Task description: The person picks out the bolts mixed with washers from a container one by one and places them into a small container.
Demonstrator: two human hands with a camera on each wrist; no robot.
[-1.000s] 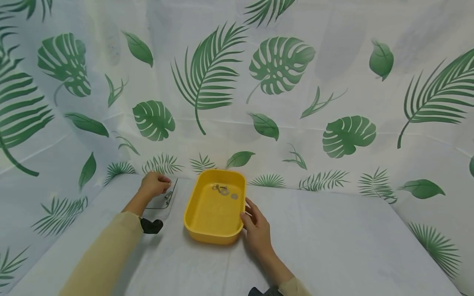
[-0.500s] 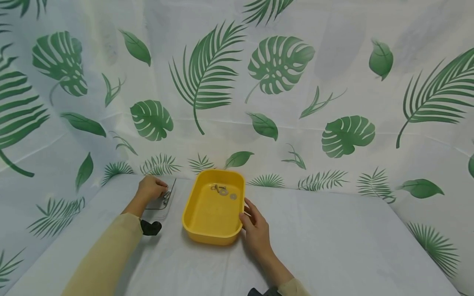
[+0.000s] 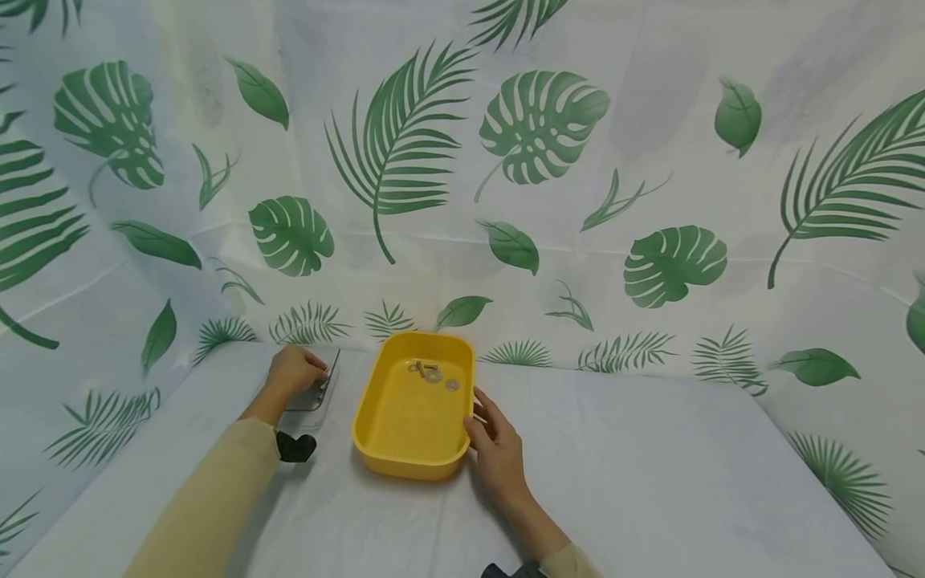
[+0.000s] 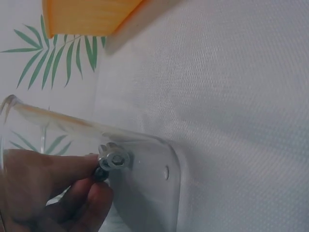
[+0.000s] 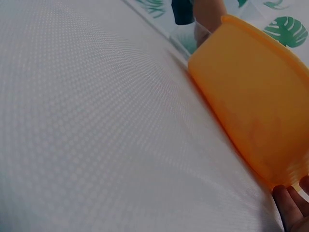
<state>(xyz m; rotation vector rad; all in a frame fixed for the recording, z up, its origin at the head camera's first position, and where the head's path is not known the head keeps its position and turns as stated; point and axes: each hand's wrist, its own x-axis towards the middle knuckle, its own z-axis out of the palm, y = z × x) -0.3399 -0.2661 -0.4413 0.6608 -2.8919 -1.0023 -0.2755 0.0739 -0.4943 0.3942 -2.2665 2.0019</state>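
My left hand (image 3: 295, 371) reaches into a clear plastic box (image 4: 166, 198) at the left of the table. In the left wrist view, its bent fingers (image 4: 72, 166) pinch a small metal bolt (image 4: 116, 158) near the box's wall; its far end is hidden by the fingertips. A yellow plastic tray (image 3: 412, 433) stands in the middle. Several small screws and flat washers (image 3: 432, 376) lie toward its far end. My right hand (image 3: 500, 453) holds the tray's right side, thumb at the rim and fingers along the outer wall.
A white cloth (image 3: 650, 474) covers the table. Behind and at the sides hangs a white sheet (image 3: 433, 297) printed with green leaves. A black strap (image 3: 295, 446) is worn at the left wrist, a dark one (image 3: 515, 570) at the right.
My left hand has moved slightly down into the clear box, covering more of the metal pieces there. The right hand stays at the tray's side. The whole view shifts a little left.
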